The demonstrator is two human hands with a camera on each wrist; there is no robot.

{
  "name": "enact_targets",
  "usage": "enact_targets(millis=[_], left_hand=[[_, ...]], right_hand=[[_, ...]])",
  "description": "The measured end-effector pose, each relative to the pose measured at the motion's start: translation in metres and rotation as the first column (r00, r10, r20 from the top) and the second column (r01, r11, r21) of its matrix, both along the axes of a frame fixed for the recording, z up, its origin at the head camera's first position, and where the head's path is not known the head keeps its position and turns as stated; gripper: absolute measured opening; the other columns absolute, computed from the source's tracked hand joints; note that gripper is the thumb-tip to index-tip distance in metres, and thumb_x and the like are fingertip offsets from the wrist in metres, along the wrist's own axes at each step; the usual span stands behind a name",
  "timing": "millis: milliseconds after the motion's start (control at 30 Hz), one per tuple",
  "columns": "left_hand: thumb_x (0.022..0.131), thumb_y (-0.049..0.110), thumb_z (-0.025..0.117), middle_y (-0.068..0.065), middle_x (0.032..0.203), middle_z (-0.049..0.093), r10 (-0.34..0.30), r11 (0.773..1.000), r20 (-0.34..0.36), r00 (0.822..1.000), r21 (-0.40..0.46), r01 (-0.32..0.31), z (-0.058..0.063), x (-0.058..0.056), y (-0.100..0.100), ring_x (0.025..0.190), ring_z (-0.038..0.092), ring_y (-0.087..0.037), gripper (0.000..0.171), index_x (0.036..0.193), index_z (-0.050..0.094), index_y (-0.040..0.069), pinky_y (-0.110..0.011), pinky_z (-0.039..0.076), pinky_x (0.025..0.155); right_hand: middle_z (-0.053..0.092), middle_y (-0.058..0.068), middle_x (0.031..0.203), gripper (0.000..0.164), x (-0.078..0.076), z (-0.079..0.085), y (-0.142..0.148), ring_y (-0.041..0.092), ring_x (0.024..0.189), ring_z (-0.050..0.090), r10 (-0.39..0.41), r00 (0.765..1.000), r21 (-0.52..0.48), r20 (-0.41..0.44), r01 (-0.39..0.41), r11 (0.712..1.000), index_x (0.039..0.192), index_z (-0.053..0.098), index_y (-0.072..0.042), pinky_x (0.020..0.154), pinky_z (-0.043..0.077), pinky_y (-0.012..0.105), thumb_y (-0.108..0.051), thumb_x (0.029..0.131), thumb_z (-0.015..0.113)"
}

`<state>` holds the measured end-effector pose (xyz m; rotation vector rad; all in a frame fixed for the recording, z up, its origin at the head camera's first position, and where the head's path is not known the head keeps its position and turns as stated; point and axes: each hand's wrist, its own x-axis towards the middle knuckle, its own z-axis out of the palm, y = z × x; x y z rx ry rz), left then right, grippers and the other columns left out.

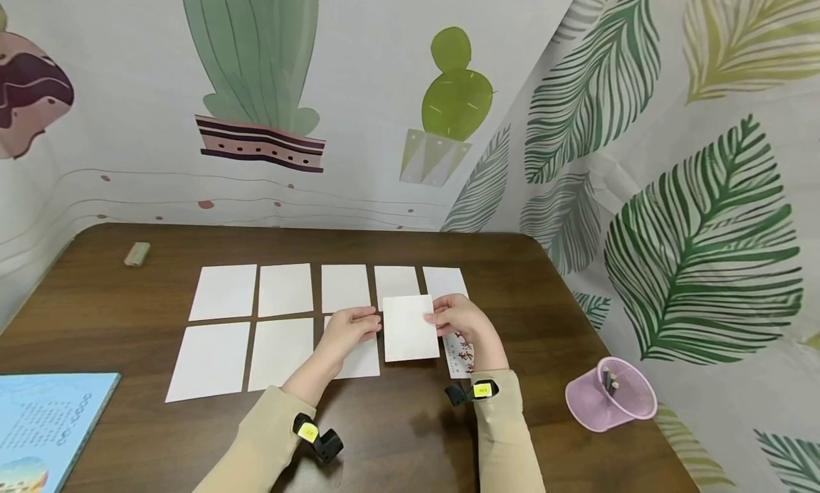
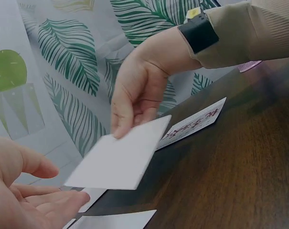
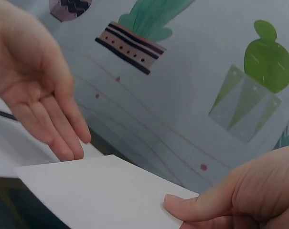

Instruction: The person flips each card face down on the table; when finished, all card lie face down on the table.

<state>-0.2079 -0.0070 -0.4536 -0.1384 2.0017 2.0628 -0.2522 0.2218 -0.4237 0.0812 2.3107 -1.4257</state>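
Note:
My right hand (image 1: 466,321) pinches a blank white card (image 1: 408,333) at its right edge, thumb on top. The card is raised over the table in the left wrist view, tilted. Just off the card's left edge is my left hand (image 1: 346,336), its fingers extended and thumb apart, holding nothing in the left wrist view. A card with dark red characters (image 1: 458,365) lies partly behind my right wrist. Under my left hand, another white card (image 1: 359,361) is partly covered.
White cards (image 1: 223,292) lie in two rows on the brown table (image 1: 397,436). A blue book (image 1: 58,407) is at the left, a small eraser-like block (image 1: 137,254) at the back left. At the right stands a pink cup (image 1: 589,400) with a few sticks inside.

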Motion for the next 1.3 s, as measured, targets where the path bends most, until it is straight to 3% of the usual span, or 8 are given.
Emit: enact_targets(millis=[267, 533, 967, 1300], left_hand=[[0.094, 0.007, 0.054, -0.029, 0.13, 0.058, -0.092, 0.994, -0.002, 0.996, -0.053, 0.092, 0.001, 0.005, 0.001, 0.117, 0.061, -0.037, 0.044, 0.133, 0.051, -0.013, -0.039, 0.053, 0.098], [0.089, 0.009, 0.054, -0.029, 0.132, 0.057, -0.148, 0.985, 0.006, 0.989, -0.094, 0.148, 0.003, 0.009, 0.001, 0.118, 0.06, -0.037, 0.05, 0.134, 0.05, -0.012, -0.042, 0.052, 0.1], [0.091, 0.008, 0.053, -0.031, 0.133, 0.055, -0.174, 0.98, -0.005, 0.985, -0.102, 0.173, 0.004, 0.011, 0.005, 0.121, 0.058, -0.039, 0.048, 0.133, 0.05, -0.015, -0.042, 0.052, 0.099], [0.091, 0.009, 0.053, -0.032, 0.134, 0.054, -0.183, 0.978, -0.006, 0.983, -0.107, 0.181, 0.005, 0.011, 0.005, 0.121, 0.058, -0.039, 0.049, 0.133, 0.05, -0.014, -0.043, 0.051, 0.101]], right_hand=[[0.062, 0.007, 0.083, 0.034, -0.002, -0.011, -0.001, 0.012, 0.067, 0.06, 0.024, 0.999, 0.077, 0.023, -0.026, 0.997, 0.114, 0.057, 0.014, 0.066, 0.06, 0.028, -0.003, 0.087, 0.07], [0.064, 0.008, 0.081, 0.033, -0.001, -0.014, -0.004, 0.011, 0.059, 0.06, -0.024, 0.999, 0.18, 0.023, 0.02, 0.983, 0.107, 0.063, 0.01, 0.062, 0.059, 0.026, -0.006, 0.082, 0.077], [0.059, 0.003, 0.062, 0.024, 0.002, -0.013, -0.005, 0.009, 0.052, 0.057, -0.073, 0.996, 0.219, 0.054, 0.06, 0.974, 0.094, 0.067, 0.009, 0.055, 0.056, 0.022, -0.006, 0.08, 0.079], [0.059, 0.001, 0.06, 0.023, 0.002, -0.012, -0.007, 0.007, 0.051, 0.057, -0.085, 0.996, 0.274, 0.024, 0.076, 0.959, 0.088, 0.068, 0.005, 0.054, 0.055, 0.02, -0.01, 0.078, 0.082]])
